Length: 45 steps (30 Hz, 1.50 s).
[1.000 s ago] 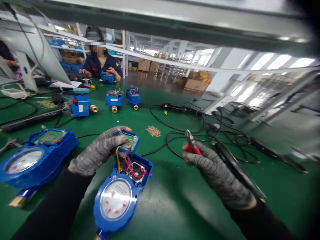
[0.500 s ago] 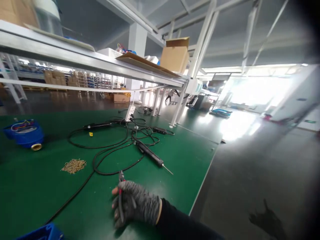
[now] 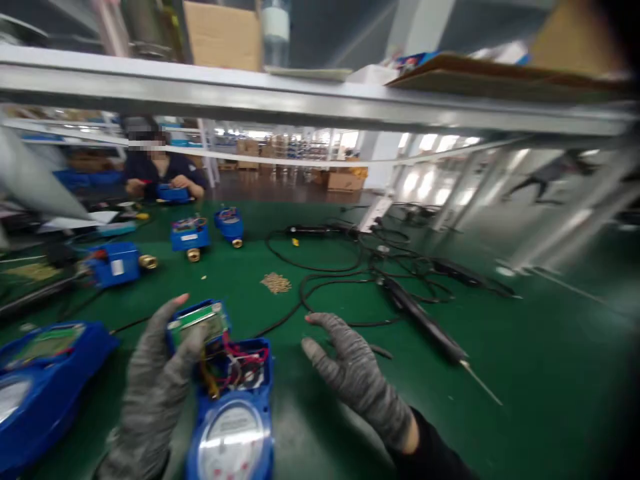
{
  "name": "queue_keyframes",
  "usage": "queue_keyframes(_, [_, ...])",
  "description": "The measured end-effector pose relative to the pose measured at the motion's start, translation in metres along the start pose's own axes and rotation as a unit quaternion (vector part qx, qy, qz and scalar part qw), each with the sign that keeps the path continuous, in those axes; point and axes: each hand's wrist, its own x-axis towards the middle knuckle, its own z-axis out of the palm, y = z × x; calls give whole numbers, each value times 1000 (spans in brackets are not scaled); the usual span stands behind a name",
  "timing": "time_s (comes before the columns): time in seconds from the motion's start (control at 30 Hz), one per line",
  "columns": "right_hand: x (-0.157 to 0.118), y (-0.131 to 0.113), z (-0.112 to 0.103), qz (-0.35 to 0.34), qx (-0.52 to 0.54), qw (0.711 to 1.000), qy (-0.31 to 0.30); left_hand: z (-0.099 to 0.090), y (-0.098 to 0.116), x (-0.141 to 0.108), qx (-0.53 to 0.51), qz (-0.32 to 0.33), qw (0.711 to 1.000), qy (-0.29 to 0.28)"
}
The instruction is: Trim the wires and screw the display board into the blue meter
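My left hand (image 3: pixel 163 383), in a grey fingertip-less glove, grips a small blue cover with a green circuit board (image 3: pixel 213 318), thumb over the board and fingers along its left side. Red and yellow wires run from this cover into an open blue meter (image 3: pixel 233 433) with a round dial, lying in front of me. To the right, my gloved right hand (image 3: pixel 357 373) hovers above the green tabletop with fingers apart and nothing in them. Behind its fingers a dark curved handle (image 3: pixel 381 351) shows, apparently the pliers; the rest is hidden.
Another blue meter (image 3: pixel 45 387) lies at the left edge. Several more with brass fittings stand farther back, one blue meter (image 3: pixel 190 235) among them. A pile of screws (image 3: pixel 276 283), black cables and an electric screwdriver (image 3: pixel 425 320) lie beyond my hands. A co-worker (image 3: pixel 163 167) sits opposite.
The view has swung left. My right hand has let go of the pliers and opened. My left hand and the open meter have come into view.
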Motion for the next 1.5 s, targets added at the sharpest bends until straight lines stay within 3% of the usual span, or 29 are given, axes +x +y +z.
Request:
queue_keyframes(0.03, [8,-11,5,-23,67,997,-4,1,1,3,1,29,999,26])
queue_keyframes(0.13, [29,-44,17,-34,207,976,-61,9,0,13,34,63,997,33])
queue_keyframes(0.3, [50,-78,30,-58,219,961,-156,17,-4,15,63,110,990,68])
queue_keyframes(0.43, [57,-77,35,-81,196,964,-163,15,-7,13,53,89,990,91])
queue_keyframes(0.57, [62,-71,35,-101,295,929,-200,17,-7,13,-68,-3,993,94])
queue_keyframes(0.63, [63,-69,36,-116,328,916,-201,17,-6,12,-141,-42,986,79])
queue_keyframes(0.77, [62,-71,38,-118,351,903,-219,13,-6,14,-179,-39,983,29])
queue_keyframes(0.93, [61,-71,35,-100,384,883,-250,2,-10,17,-221,-46,963,-146])
queue_keyframes(1.03, [63,-69,31,-109,332,904,-247,1,-8,16,-222,-48,958,-176])
queue_keyframes(1.17, [67,-68,22,-150,239,941,-188,6,-2,12,-186,-40,975,-112])
queue_keyframes(1.4, [61,-73,16,-166,128,968,-139,11,-2,5,-120,19,991,-60])
queue_keyframes(1.5, [55,-74,20,-203,78,971,-103,12,1,1,-79,39,994,-58])
